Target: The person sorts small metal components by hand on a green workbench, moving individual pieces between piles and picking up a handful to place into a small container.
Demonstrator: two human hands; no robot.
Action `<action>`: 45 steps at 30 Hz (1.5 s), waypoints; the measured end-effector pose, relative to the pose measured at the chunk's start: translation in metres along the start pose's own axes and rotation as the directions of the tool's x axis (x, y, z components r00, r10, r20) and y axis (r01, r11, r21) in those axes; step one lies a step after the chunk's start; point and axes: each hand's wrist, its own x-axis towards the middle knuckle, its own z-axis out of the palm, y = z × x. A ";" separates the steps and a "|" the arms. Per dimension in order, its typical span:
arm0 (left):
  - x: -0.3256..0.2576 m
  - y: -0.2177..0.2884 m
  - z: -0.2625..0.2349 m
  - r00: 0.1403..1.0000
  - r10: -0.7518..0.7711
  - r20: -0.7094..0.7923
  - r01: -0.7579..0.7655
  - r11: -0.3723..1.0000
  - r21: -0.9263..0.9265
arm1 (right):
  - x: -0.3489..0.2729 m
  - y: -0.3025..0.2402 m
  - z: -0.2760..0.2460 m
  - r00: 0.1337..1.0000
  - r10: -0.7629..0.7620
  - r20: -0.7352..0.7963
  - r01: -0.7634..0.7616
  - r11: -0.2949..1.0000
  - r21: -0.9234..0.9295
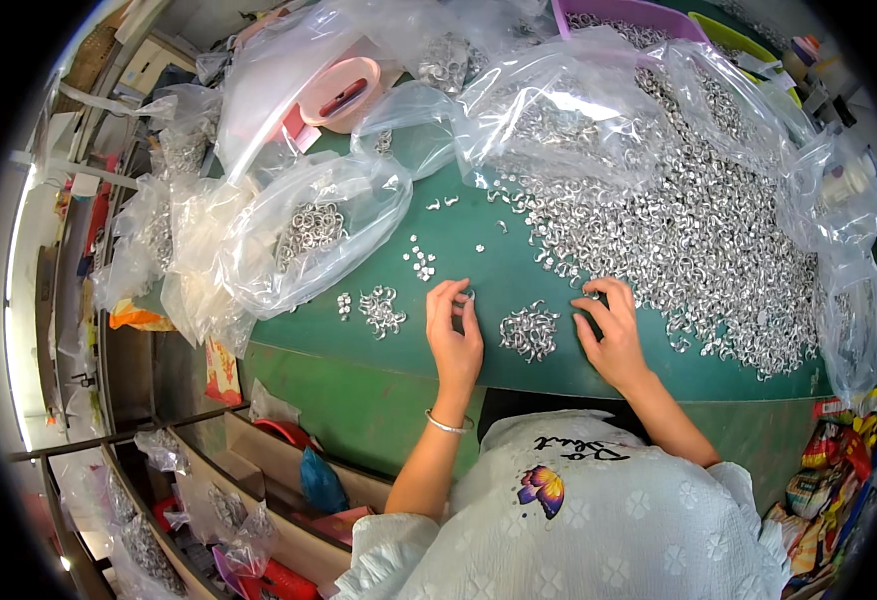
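My left hand (454, 330) is over the green table, its fingers curled and its thumb close to the index finger. A tiny silvery metal piece (470, 294) shows at those fingertips. Between my hands lies a small pile of curved, hook-like metal pieces (529, 331). My right hand (614, 335) is at the near left edge of the large heap of the same pieces (704, 230). Its fingers are bent toward the thumb, with something silvery by the fingertips, too small to make out. Left of my left hand sit another small pile (383, 312) and a few pieces beside it (345, 306).
Clear plastic bags (324, 235) of metal rings stand at the left. More plastic sheeting (559, 110) covers part of the heap. Behind are a pink container (342, 95) and a purple bin (634, 15). Scattered pieces (421, 265) dot the green table (449, 235). Below left are divided compartments (229, 450).
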 end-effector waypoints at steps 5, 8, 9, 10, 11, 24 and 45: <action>0.001 0.001 0.000 1.000 0.011 0.027 -0.011 1.000 0.010 | 0.000 0.003 0.001 0.999 0.032 -0.025 -0.032 0.999 -0.010; 0.001 0.002 -0.001 0.998 0.040 0.038 -0.040 0.999 0.017 | 0.000 0.004 -0.002 0.998 0.037 -0.042 -0.040 0.996 -0.074; 0.001 0.001 -0.003 0.998 0.048 0.034 -0.049 0.999 0.023 | 0.000 0.004 -0.004 0.999 0.036 -0.039 -0.040 0.993 -0.115; 0.002 0.001 -0.004 0.998 0.056 0.029 -0.057 0.998 0.030 | 0.002 0.003 -0.007 0.999 0.034 -0.035 -0.039 0.987 -0.155; 0.005 -0.001 -0.006 0.996 0.057 0.061 -0.060 0.998 0.036 | 0.005 0.002 -0.010 0.999 0.032 -0.029 -0.037 0.980 -0.195; 0.010 0.001 -0.002 0.956 0.199 0.213 -0.251 0.934 0.253 | 0.061 0.028 -0.013 0.935 -0.170 0.312 0.300 0.848 -0.438; -0.006 0.007 -0.008 0.981 0.057 0.186 -0.121 0.927 0.355 | 0.026 0.007 -0.043 0.984 -0.091 0.155 0.143 0.920 -0.364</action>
